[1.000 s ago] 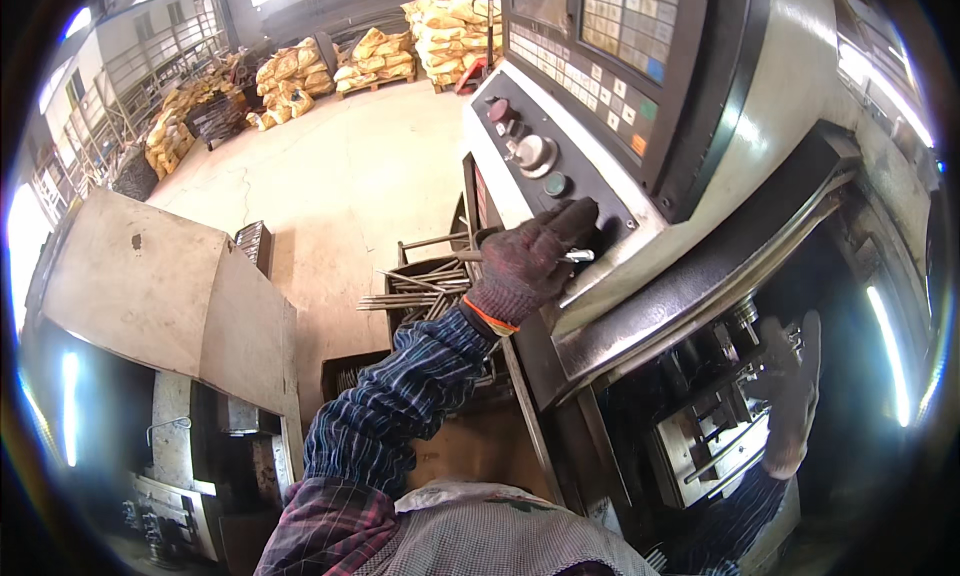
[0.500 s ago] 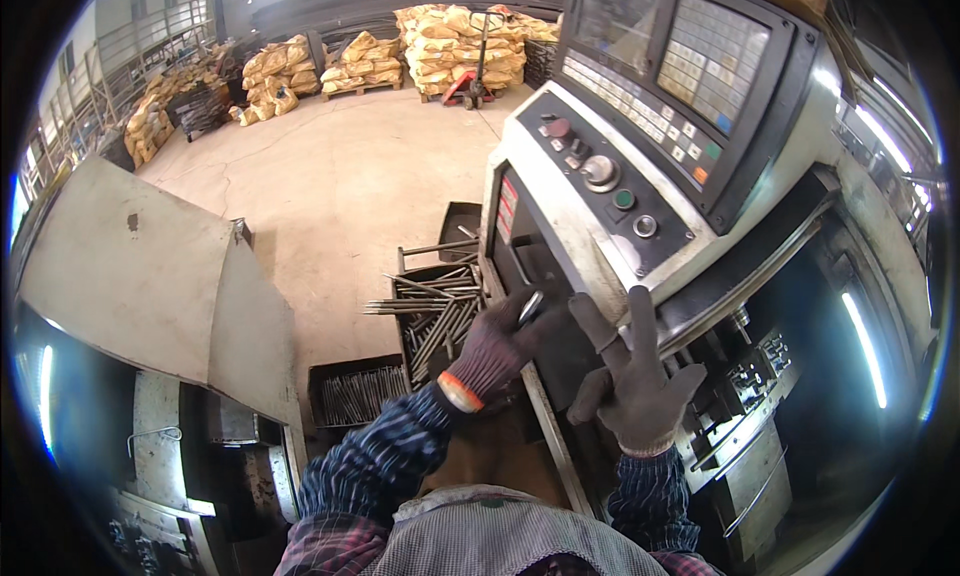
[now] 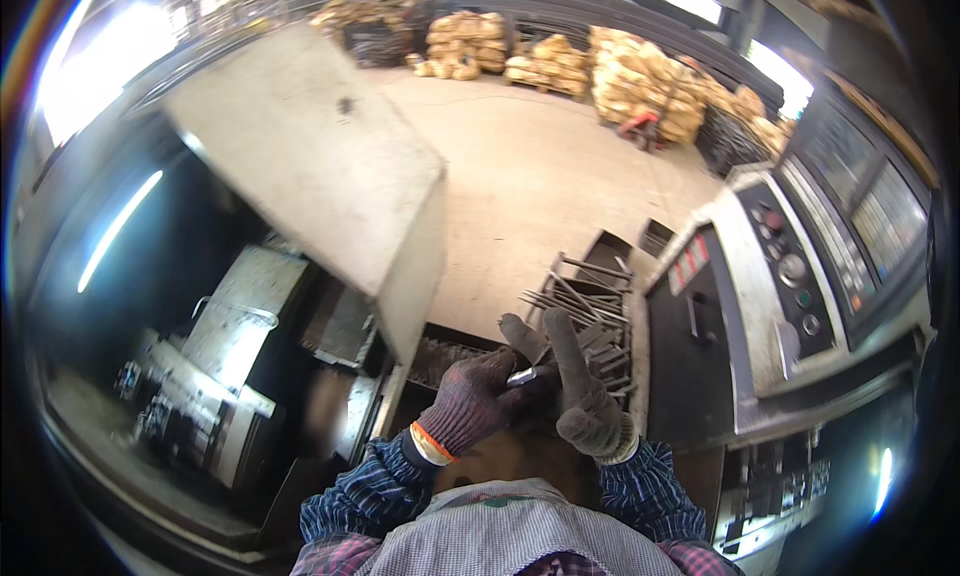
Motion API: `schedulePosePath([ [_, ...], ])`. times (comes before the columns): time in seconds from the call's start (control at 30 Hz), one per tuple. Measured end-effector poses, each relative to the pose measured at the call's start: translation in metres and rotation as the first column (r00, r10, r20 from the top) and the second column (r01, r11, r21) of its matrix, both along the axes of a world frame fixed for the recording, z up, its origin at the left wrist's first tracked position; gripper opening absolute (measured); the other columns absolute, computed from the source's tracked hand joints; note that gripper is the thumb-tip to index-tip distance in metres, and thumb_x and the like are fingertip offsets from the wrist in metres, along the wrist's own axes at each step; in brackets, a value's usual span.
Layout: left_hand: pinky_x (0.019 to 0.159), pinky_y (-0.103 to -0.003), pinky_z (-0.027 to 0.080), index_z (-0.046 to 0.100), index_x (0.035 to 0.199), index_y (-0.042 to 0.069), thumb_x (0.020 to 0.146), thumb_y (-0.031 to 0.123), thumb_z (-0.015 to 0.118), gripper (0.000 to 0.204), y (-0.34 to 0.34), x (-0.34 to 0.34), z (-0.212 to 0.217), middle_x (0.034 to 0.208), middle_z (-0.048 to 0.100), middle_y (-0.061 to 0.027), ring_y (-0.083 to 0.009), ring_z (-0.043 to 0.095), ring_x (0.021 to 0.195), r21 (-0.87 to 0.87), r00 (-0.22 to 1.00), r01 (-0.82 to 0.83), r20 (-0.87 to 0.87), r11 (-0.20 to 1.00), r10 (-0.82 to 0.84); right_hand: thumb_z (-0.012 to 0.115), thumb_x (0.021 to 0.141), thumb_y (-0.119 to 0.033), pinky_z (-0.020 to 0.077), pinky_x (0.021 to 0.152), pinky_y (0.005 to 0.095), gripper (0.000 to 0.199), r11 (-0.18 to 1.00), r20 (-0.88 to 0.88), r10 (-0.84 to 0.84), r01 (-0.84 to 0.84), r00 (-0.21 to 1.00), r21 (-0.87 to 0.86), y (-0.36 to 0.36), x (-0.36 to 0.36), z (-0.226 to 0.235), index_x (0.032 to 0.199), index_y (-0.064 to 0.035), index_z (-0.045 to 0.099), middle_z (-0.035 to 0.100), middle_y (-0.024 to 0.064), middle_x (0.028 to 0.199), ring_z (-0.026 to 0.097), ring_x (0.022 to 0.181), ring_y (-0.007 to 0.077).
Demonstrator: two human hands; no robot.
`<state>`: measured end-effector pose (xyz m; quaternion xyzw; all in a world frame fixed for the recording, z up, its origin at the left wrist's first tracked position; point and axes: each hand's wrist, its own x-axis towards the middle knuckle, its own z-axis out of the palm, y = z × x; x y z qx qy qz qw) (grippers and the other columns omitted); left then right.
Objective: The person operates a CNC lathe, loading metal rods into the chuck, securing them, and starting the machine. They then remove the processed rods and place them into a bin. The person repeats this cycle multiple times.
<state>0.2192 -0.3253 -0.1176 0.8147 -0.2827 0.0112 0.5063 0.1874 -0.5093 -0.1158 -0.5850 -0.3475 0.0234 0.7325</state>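
My left hand, in a dark purple knitted glove with an orange cuff, is closed around a short shiny metal piece. Only the bright end of that piece shows; the rest is inside the fist. Close to its right, my right hand wears a grey glove, with fingers stretched out and apart. I see nothing held in it. Past the fingers lies a bin of metal rods, some sticking out over its edge. A dark tray of smaller metal parts sits beyond my left hand, partly covered by it.
At left stands a machine with a pale slanted hood and a lit interior. To the right is another machine with a control panel and black door. Yellow sacks and a red pallet jack are across the floor.
The view has swung left, bringing the left machine further in. My right hand has come away from the control-panel machine, closer to my left hand, which still grips the metal piece.
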Motion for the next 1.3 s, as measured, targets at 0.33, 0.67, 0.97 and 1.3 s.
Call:
schedulePosePath([
  [0.33,0.070,-0.035,0.057,0.071,0.107,0.003,0.085,0.012,0.076,0.025,0.118,-0.036,-0.001,0.090,0.072,-0.0147,-0.0250,0.072,0.079,0.000,0.923,-0.355,0.155,0.935,0.351,0.075,0.091,-0.042,0.0426,0.110,0.0409,0.109,0.884,0.035,0.354,-0.322,0.935,-0.339,0.108,0.051,0.010,0.164,-0.0162,-0.003,0.027,0.0302,0.161,0.049,0.137,0.0370],
  [0.67,0.082,-0.028,0.054,0.069,0.112,0.004,0.092,0.009,0.074,0.021,0.170,-0.018,-0.024,0.099,0.070,-0.0022,-0.0087,0.062,0.093,-0.092,0.704,-0.703,-0.235,0.705,0.671,0.083,0.079,-0.045,0.0600,0.081,0.0414,0.117,0.696,0.527,0.491,0.051,0.694,-0.716,0.178,0.115,0.008,0.163,-0.0109,0.010,0.051,0.0271,0.145,0.065,0.116,0.0397],
  [0.97,0.070,-0.035,0.056,0.073,0.105,0.004,0.092,0.028,0.069,0.028,0.202,-0.019,-0.020,0.083,0.074,-0.0140,-0.0169,0.071,0.078,0.042,0.552,-0.779,-0.427,0.626,0.716,0.071,0.088,-0.057,0.0562,0.061,0.0439,0.105,0.749,0.531,0.556,-0.109,0.639,-0.654,0.223,0.131,0.017,0.164,-0.0179,0.009,0.067,0.0238,0.105,0.072,0.080,0.0377],
  [1.3,0.058,-0.022,0.046,0.073,0.110,0.004,0.095,0.023,0.071,0.025,0.207,-0.022,0.029,0.084,0.069,0.0013,-0.0041,0.058,0.068,-0.376,0.471,-0.882,-0.669,0.285,0.574,0.082,0.087,-0.025,0.0554,0.095,0.0364,0.118,0.678,0.002,0.699,-0.662,0.715,-0.319,0.273,0.164,-0.048,0.162,-0.0111,-0.007,0.053,0.0290,0.143,0.065,0.119,0.0307],
])
